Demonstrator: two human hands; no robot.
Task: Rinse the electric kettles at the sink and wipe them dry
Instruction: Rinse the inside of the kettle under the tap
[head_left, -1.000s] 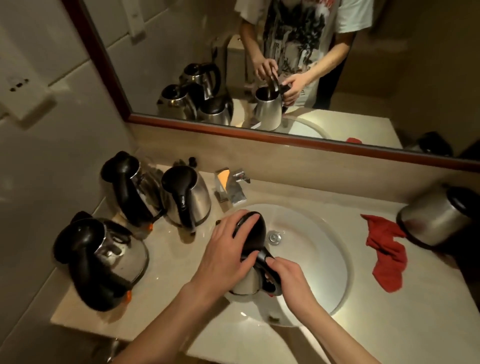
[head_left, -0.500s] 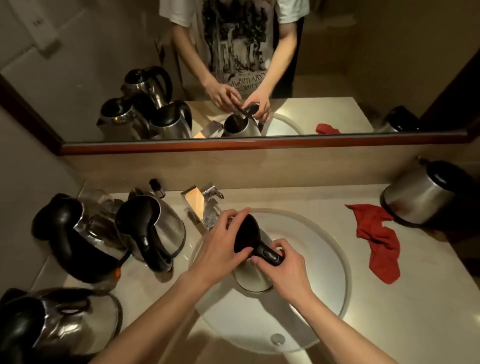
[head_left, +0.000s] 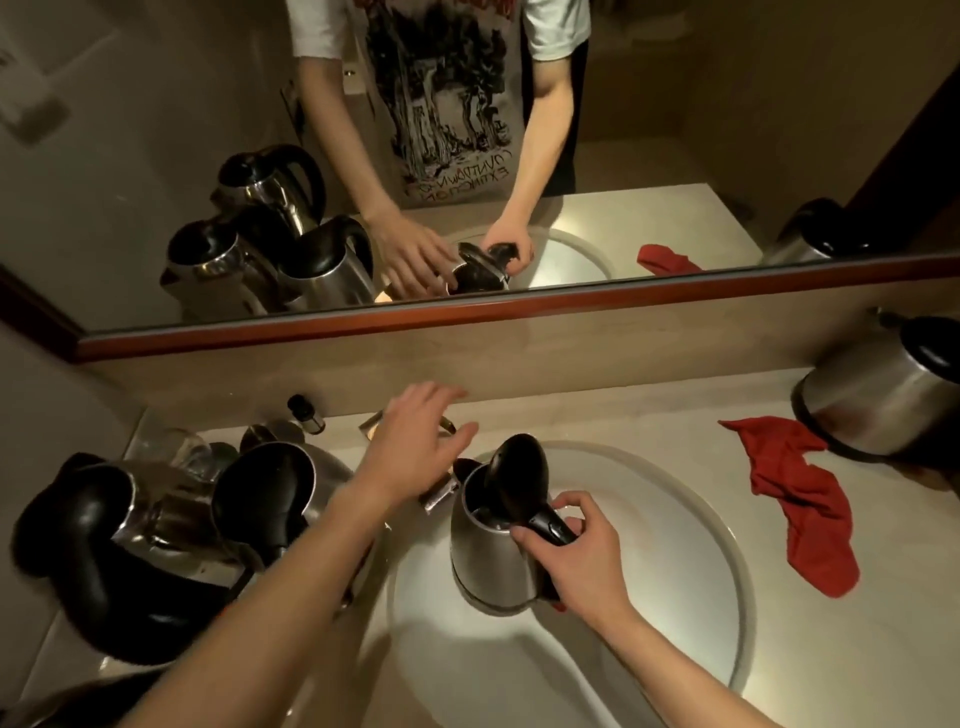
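The right hand (head_left: 576, 558) grips the black handle of a steel electric kettle (head_left: 493, 551), holding it upright over the white basin (head_left: 675, 561) with its black lid (head_left: 517, 480) flipped up and the mouth open. The left hand (head_left: 415, 452) holds nothing, its fingers spread and relaxed, stretched toward the tap (head_left: 441, 488) at about ten o'clock from the held kettle. The tap is mostly hidden under that hand, so whether water is running I cannot tell; it looks dry.

The step in hand seems to be turning on the water to fill and rinse this kettle. To do it well, the open mouth should sit directly under the spout before the lever is lifted, with the kettle tipped slightly toward ten o'clock so the raised lid stays out of the stream. A modest flow is wiser, since a hard jet against steel would splash the counter, and the underside should stay dry.

At nine o'clock from the basin a cluster of waiting kettles (head_left: 270, 499) crowds the counter, close enough that the left forearm could knock one. At three o'clock lies the red cloth (head_left: 800, 499), with another kettle (head_left: 883, 395) just beyond it at two o'clock.
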